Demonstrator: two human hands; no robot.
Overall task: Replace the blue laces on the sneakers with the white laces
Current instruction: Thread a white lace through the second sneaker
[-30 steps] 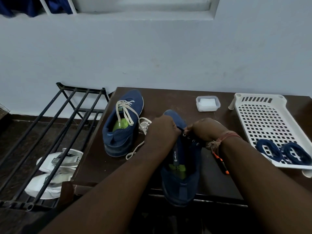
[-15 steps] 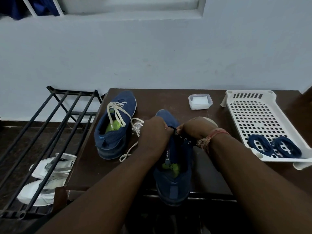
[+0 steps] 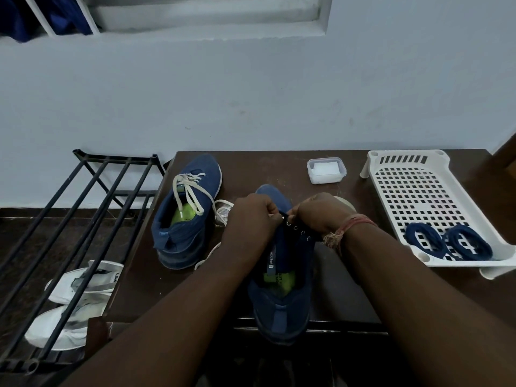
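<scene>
The far sneaker (image 3: 185, 210), left of the near sneaker (image 3: 282, 275), is already laced in white, and two coiled blue laces (image 3: 449, 243) lie in the white tray (image 3: 418, 191) to its right. The near sneaker's eyelets look bare; threading is judged barely begun. Left hand (image 3: 252, 216) and right hand (image 3: 318, 213) are curled at its front eyelets, apparently pinching a lace end, though this cannot be told.

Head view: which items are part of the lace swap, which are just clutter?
In play: near sneaker, left hand, right hand, far sneaker with white lace, blue laces in white tray.
Lying about: lidded box, black rack, white sandals.
</scene>
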